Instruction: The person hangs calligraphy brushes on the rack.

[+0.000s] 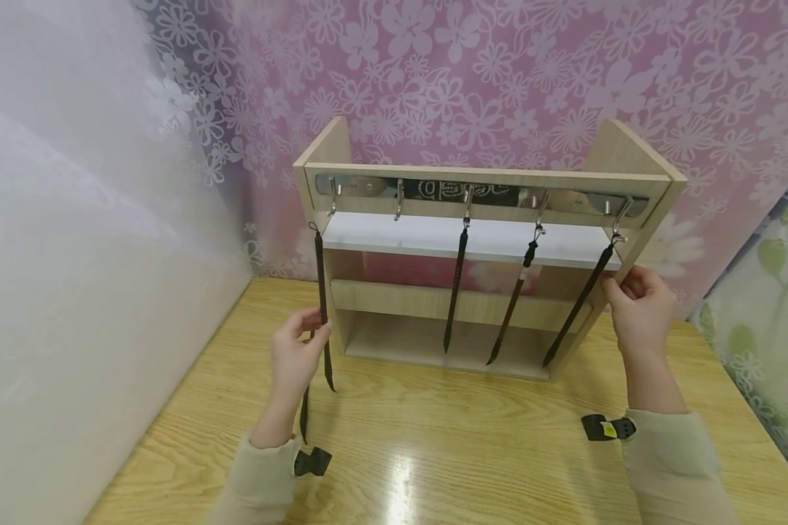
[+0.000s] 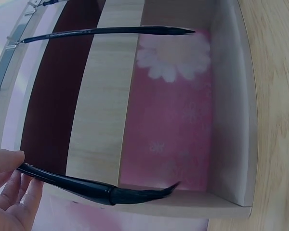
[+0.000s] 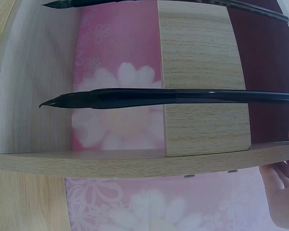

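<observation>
My left hand (image 1: 295, 350) pinches a black-handled calligraphy brush (image 1: 322, 277) at the rack's left side, bristles down and hanging loop up near the leftmost hook. In the left wrist view, the fingers hold the handle of this brush (image 2: 86, 188). A second dark, brush-like shape (image 1: 304, 419) hangs below that hand; its upper part is hidden. My right hand (image 1: 642, 310) grips the right side panel of the wooden rack (image 1: 486, 175). Three brushes hang on the hooks: a black one (image 1: 456, 292), a brown one (image 1: 516, 299) and another black one (image 1: 579, 305) nearest the right hand.
Two hooks at the left, one of them the second hook (image 1: 399, 200), bear no brush. The rack has a white shelf (image 1: 394, 233) and stands on a wood-grain table (image 1: 473, 445). A flowered pink covering (image 1: 466, 80) is behind it, and a white wall (image 1: 105, 219) rises at the left.
</observation>
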Available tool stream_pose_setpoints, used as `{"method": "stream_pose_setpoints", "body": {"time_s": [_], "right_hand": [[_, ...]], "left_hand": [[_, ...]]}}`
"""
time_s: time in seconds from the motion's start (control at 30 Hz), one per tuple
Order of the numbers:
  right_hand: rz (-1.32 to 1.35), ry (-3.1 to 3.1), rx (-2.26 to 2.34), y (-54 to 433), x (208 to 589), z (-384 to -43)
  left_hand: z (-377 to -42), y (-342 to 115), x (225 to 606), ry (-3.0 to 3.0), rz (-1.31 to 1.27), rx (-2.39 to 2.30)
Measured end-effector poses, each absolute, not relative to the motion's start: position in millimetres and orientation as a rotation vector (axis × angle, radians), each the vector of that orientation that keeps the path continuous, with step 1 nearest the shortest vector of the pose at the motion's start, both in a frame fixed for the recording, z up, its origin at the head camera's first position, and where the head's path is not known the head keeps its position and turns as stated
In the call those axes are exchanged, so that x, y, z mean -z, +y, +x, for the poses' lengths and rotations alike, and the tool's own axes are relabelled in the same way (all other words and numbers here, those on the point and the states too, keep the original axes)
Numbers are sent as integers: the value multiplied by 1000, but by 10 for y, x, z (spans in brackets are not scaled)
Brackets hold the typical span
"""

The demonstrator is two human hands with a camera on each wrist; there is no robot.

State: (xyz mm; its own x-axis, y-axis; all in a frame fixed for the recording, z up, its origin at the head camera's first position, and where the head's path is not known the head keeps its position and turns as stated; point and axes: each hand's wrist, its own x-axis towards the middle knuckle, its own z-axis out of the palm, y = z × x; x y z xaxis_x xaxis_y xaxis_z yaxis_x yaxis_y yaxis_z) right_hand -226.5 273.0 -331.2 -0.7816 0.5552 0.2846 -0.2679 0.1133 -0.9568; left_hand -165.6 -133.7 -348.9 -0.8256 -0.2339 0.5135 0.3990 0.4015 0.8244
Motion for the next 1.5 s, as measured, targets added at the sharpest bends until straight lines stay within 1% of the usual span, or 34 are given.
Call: {"method": "stream_pose_setpoints", "body": {"time_s": [0.9, 1.5], "right_hand": [[-302, -1793, -1724, 2726, 3298, -2265], [-291, -1773, -1735, 2707, 3290, -2245]], "left_hand": [[-1705, -872, 3397, -2048, -384, 1549], [-1708, -711, 3376, -2099, -410, 1535]]}}
